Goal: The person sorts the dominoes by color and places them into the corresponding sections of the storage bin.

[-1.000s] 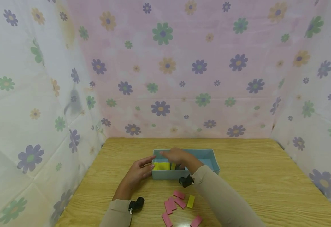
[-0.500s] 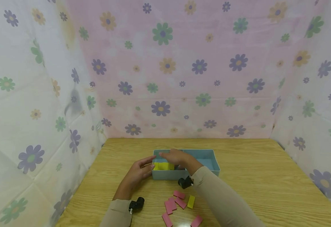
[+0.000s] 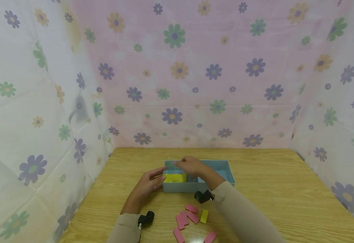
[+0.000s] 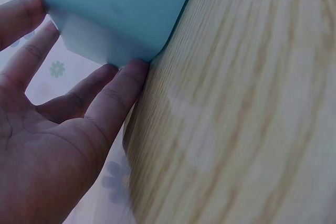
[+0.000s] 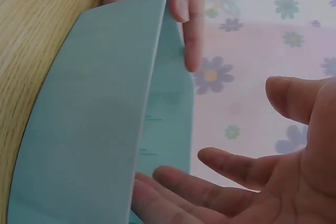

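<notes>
A light blue box [image 3: 177, 187] with a divider stands on the table. Yellow tiles [image 3: 175, 178] lie in a row along the front of its left compartment. My left hand [image 3: 148, 182] rests its fingertips on the box's left end wall; in the left wrist view the hand [image 4: 58, 124] has its fingers stretched against that wall. My right hand [image 3: 193, 167] is over the left compartment, just right of the row. In the right wrist view that hand [image 5: 283, 171] has its fingers loosely spread and nothing between thumb and fingers, some fingertips hidden behind the front wall.
Several pink tiles [image 3: 192, 217] are scattered on the table in front of the box. Beside them lies a single yellow tile [image 3: 204, 216]. The wooden table [image 3: 274, 189] meets flowered cloth [image 3: 213, 101] at the back and sides.
A yellow tile that stood slightly apart slid left against the row under my right hand. That hand has since drawn away to the right. The left hand stays put.
</notes>
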Demonstrator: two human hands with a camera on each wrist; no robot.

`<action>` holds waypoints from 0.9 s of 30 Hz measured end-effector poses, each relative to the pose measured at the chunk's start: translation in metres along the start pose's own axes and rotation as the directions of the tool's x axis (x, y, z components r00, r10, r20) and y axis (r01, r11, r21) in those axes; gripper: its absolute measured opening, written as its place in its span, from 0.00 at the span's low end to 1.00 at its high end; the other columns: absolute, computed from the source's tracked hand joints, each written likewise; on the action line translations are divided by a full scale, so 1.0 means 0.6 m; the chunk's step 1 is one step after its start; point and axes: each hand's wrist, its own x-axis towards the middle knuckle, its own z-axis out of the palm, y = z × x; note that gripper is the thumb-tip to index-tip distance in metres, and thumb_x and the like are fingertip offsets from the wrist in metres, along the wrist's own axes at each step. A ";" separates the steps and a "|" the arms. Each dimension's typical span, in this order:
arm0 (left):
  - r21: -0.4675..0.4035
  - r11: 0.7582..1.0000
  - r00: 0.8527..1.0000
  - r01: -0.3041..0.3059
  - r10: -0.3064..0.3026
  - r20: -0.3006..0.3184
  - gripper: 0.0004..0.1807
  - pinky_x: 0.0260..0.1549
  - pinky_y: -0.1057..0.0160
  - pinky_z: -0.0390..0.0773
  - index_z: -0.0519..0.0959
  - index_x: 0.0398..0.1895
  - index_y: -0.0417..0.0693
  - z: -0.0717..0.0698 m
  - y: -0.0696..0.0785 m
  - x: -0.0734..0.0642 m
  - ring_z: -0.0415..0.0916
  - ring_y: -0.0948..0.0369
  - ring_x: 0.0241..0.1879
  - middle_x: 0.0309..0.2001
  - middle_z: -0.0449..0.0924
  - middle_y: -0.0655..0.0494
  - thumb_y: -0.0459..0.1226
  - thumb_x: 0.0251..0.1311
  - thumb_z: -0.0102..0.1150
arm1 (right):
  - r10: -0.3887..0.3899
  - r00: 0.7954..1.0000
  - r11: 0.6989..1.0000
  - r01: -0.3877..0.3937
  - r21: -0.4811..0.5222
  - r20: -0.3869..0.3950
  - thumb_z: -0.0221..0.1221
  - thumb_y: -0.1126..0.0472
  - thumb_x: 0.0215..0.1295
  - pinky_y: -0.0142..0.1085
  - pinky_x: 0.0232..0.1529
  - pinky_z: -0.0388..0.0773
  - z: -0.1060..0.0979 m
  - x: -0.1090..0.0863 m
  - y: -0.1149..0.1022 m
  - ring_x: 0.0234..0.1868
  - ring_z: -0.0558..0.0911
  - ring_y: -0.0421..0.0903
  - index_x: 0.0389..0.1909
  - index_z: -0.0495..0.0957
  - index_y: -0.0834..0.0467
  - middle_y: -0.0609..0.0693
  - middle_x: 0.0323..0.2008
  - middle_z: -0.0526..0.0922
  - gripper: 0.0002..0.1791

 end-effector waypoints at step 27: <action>-0.035 0.999 1.000 0.003 -0.003 -0.010 0.31 0.64 0.55 0.78 0.65 0.79 0.48 0.005 -0.002 -0.002 0.64 0.44 0.75 0.79 0.57 0.40 0.37 0.76 0.58 | -0.282 0.958 0.948 0.285 0.142 -0.045 0.59 0.51 0.77 0.47 0.30 0.84 -0.033 -0.137 0.122 0.25 0.80 0.46 0.48 0.84 0.60 0.54 0.27 0.83 0.16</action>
